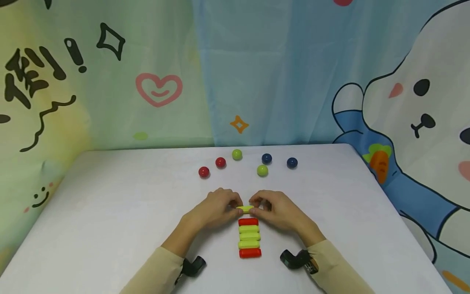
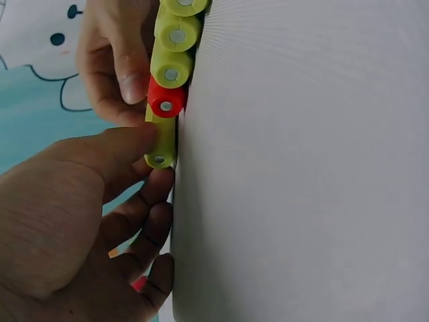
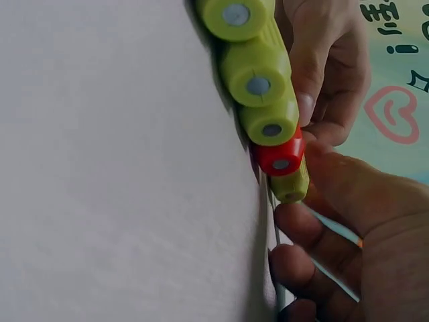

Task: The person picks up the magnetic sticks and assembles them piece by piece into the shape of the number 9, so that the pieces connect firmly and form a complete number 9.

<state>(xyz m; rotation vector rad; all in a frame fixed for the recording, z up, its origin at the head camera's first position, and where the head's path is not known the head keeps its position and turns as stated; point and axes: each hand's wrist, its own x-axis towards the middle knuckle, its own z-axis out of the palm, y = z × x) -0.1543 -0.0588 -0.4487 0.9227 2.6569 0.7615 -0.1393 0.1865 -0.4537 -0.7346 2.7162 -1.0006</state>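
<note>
Both hands meet at one yellow-green rod (image 1: pixel 245 209) just beyond a column of rods on the white table. The left hand (image 1: pixel 219 208) pinches its left end between thumb and fingers; the right hand (image 1: pixel 277 210) pinches its right end. Nearer the person lie a red rod (image 1: pixel 248 221), several yellow-green rods (image 1: pixel 249 236) and another red rod (image 1: pixel 250 253), side by side. A small gap separates the held rod from this column in the head view. Round grey inserts show in the rod ends, as on the red rod (image 2: pixel 166 106) in the left wrist view and the red rod (image 3: pixel 280 159) in the right.
Beyond the hands on the white table (image 1: pixel 128 196) are two red balls (image 1: pixel 204 172), two green balls (image 1: pixel 262 170) and two dark blue balls (image 1: pixel 292 163). A printed curtain (image 1: pixel 249 73) hangs behind the table's far edge.
</note>
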